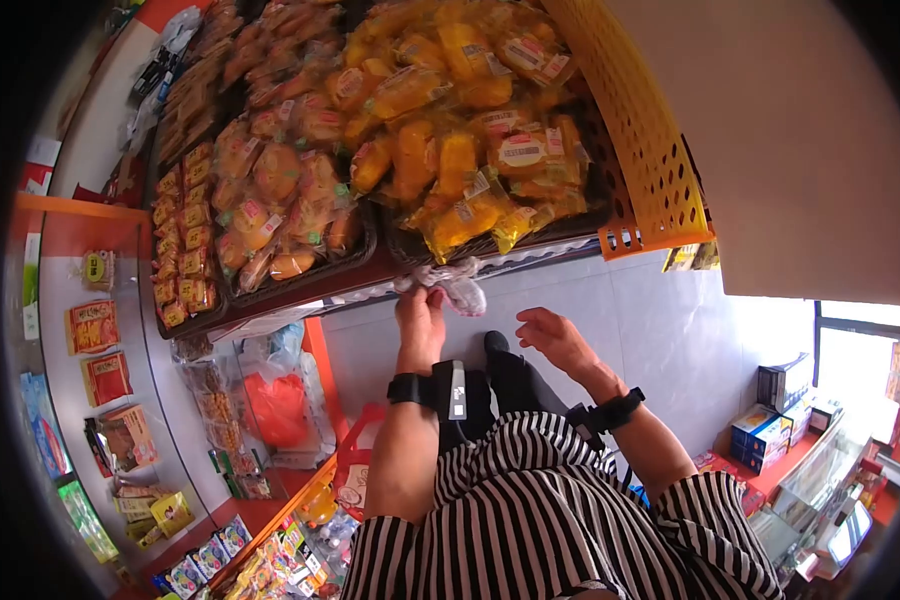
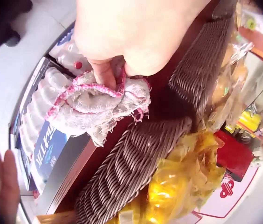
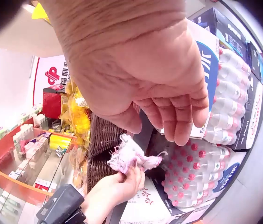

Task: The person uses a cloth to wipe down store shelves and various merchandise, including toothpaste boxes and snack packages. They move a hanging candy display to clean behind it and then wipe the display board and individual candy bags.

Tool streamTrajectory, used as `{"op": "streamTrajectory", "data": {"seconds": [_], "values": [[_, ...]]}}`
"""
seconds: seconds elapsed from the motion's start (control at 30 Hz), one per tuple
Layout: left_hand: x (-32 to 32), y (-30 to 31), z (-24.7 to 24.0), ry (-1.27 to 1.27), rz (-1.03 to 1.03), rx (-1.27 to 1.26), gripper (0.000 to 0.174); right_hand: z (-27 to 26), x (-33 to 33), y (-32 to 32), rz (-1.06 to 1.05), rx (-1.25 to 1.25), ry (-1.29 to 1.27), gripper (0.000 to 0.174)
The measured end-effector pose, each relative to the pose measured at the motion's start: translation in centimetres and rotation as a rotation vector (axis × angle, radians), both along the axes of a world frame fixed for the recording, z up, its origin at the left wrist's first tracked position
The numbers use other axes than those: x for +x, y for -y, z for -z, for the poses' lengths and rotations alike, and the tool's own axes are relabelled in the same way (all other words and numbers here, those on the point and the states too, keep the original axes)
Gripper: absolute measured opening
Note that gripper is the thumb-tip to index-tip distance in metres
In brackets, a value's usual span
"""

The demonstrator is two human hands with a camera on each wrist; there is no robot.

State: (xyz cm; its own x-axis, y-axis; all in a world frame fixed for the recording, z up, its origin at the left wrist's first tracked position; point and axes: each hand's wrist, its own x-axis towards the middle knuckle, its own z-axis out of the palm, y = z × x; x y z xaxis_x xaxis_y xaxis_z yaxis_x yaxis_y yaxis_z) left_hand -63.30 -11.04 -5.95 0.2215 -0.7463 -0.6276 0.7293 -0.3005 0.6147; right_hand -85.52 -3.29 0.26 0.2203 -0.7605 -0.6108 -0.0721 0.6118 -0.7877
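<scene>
My left hand point(image 1: 420, 325) pinches a crumpled, whitish rag point(image 1: 462, 290) with a pink stitched edge and frayed threads. In the left wrist view the rag point(image 2: 92, 109) hangs from the thumb and fingers beside the dark red shelf edge, close to two brown wicker baskets point(image 2: 131, 163). Above it in the head view, one basket is heaped with yellow wrapped breads point(image 1: 460, 170), the other with round wrapped buns point(image 1: 275, 175). My right hand point(image 1: 558, 340) is held in the air to the right of the rag, fingers loosely bent and holding nothing.
Packs of bottled drinks point(image 3: 194, 170) and cartons are stacked below the shelf. A yellow perforated basket point(image 1: 630, 120) stands at the display's right end. Shelves of packaged snacks point(image 1: 105, 380) line the left side, and boxes point(image 1: 765, 435) stand at the right over grey floor tiles.
</scene>
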Motion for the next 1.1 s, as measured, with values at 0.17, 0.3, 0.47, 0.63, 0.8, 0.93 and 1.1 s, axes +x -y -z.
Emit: {"op": "streamTrajectory", "data": {"seconds": [0.17, 0.3, 0.47, 0.63, 0.8, 0.93, 1.1], "values": [[5.3, -0.1, 1.4, 0.13, -0.095, -0.048, 0.014, 0.9, -0.8, -1.2, -0.048, -0.37, -0.298, 0.03], [7.3, -0.3, 1.2, 0.169, -0.101, -0.039, 0.016, 1.8, -2.4, -3.1, -0.023, -0.321, -0.333, 0.029], [-1.2, -0.6, 2.5, 0.05, 0.138, -0.158, 0.022, 3.2, -1.9, -4.1, -0.045, -0.335, -0.382, 0.029], [-7.0, 0.0, -0.2, -0.148, 0.083, -0.07, 0.02, 1.7, -1.6, -3.4, -0.106, -0.31, -0.349, 0.029], [-0.6, 0.4, 1.2, 0.017, -0.099, 0.073, 0.017, 1.6, -2.3, -3.2, -0.134, -0.378, -0.405, 0.028], [12.2, -0.3, 1.2, 0.467, -0.117, -0.052, 0.005, 1.9, -2.9, -3.8, -0.102, -0.358, -0.427, 0.029], [22.9, 0.8, 0.3, 0.544, -0.483, 0.029, 0.009, 1.7, -2.3, -3.5, -0.123, -0.375, -0.432, 0.026]]}}
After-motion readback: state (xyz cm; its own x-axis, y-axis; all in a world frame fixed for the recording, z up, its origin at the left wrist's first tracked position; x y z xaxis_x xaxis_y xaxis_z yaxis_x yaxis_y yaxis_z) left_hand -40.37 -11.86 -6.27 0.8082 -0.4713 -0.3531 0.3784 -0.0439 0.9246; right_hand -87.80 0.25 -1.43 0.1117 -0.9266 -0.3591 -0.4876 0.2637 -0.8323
